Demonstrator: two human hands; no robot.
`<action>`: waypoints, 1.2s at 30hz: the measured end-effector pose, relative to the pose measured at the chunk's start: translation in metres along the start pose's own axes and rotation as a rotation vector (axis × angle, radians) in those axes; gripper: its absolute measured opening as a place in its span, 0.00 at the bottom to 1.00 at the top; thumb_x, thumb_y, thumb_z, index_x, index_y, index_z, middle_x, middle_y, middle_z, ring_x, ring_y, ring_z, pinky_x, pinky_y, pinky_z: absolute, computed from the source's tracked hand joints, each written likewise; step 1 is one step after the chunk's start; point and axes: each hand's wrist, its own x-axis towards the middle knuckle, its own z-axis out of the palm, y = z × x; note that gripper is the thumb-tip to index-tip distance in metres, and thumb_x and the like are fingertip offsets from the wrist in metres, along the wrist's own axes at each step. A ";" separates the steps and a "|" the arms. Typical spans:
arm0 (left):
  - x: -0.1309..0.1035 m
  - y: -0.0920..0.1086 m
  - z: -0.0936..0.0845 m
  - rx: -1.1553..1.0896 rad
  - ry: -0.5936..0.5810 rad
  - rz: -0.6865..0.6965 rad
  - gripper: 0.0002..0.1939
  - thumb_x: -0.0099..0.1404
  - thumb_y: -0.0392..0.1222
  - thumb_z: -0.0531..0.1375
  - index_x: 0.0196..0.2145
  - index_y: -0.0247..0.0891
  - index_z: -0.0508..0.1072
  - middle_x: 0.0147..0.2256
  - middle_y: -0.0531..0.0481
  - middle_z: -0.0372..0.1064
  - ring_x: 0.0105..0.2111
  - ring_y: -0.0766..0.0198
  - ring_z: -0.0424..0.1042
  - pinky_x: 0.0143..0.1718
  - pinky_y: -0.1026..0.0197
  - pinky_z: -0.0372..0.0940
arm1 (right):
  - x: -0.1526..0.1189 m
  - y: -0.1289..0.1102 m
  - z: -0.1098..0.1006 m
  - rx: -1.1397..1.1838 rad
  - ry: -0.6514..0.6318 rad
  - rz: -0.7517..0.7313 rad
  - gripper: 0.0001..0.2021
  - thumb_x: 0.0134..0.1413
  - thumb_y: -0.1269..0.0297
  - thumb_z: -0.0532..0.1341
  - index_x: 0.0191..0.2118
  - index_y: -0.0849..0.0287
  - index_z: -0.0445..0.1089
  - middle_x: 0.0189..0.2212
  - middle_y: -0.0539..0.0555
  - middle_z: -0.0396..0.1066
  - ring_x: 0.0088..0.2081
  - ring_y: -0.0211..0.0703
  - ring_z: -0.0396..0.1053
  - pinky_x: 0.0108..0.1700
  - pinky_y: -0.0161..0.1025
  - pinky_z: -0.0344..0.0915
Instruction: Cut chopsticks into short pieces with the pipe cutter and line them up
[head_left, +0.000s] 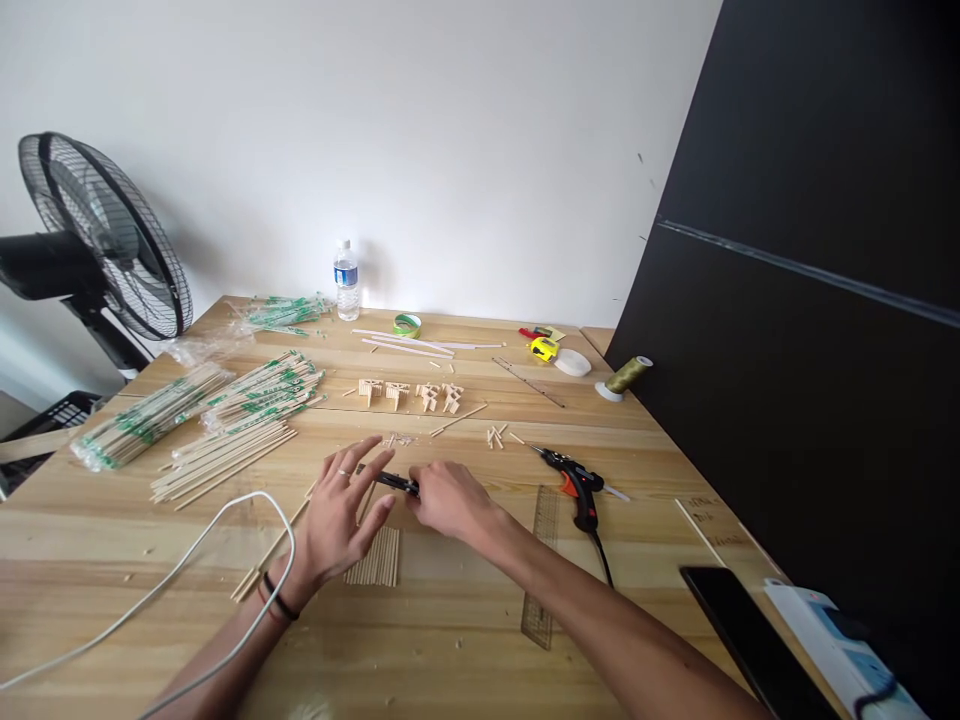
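Observation:
My right hand (450, 495) is closed around a slim black tool (396, 483), perhaps a cutter, though its exact kind is unclear. The tool points left toward my left hand (349, 515), whose fingers are spread apart. Between the left thumb and fingers a thin wooden stick (366, 503) shows in part; whether the hand touches it is unclear. Just below lies a neat row of short cut sticks (375, 557). A few longer sticks (259, 565) run along the table beside and partly behind my left wrist.
Small stick assemblies (397, 393) stand mid-table. A glue gun (577, 485) and a ruler (546, 520) lie right, near a phone (750, 640). Bundled chopsticks (154, 415) fill the left. Behind are a bottle (346, 282), tape measure (545, 348) and thread spool (628, 376). A white cable (217, 515) crosses my left forearm.

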 end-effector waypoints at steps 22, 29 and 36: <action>0.000 -0.014 0.006 0.002 0.047 0.109 0.17 0.74 0.41 0.53 0.57 0.36 0.68 0.51 0.36 0.71 0.51 0.47 0.72 0.54 0.44 0.67 | 0.001 -0.022 -0.007 0.017 -0.003 -0.067 0.17 0.64 0.56 0.59 0.44 0.61 0.81 0.39 0.66 0.83 0.39 0.57 0.82 0.38 0.40 0.70; -0.004 -0.022 0.009 0.005 0.028 0.085 0.16 0.74 0.42 0.53 0.55 0.36 0.70 0.50 0.37 0.73 0.50 0.47 0.73 0.54 0.44 0.67 | 0.009 -0.023 -0.001 -0.007 -0.006 -0.067 0.15 0.62 0.63 0.60 0.45 0.63 0.82 0.40 0.68 0.83 0.41 0.58 0.82 0.42 0.41 0.72; -0.005 -0.031 0.007 -0.047 0.031 0.009 0.16 0.75 0.43 0.53 0.56 0.36 0.69 0.53 0.38 0.72 0.54 0.49 0.72 0.57 0.46 0.66 | 0.012 -0.015 0.007 0.002 0.027 -0.046 0.14 0.62 0.65 0.60 0.45 0.65 0.81 0.40 0.70 0.82 0.44 0.61 0.81 0.45 0.44 0.72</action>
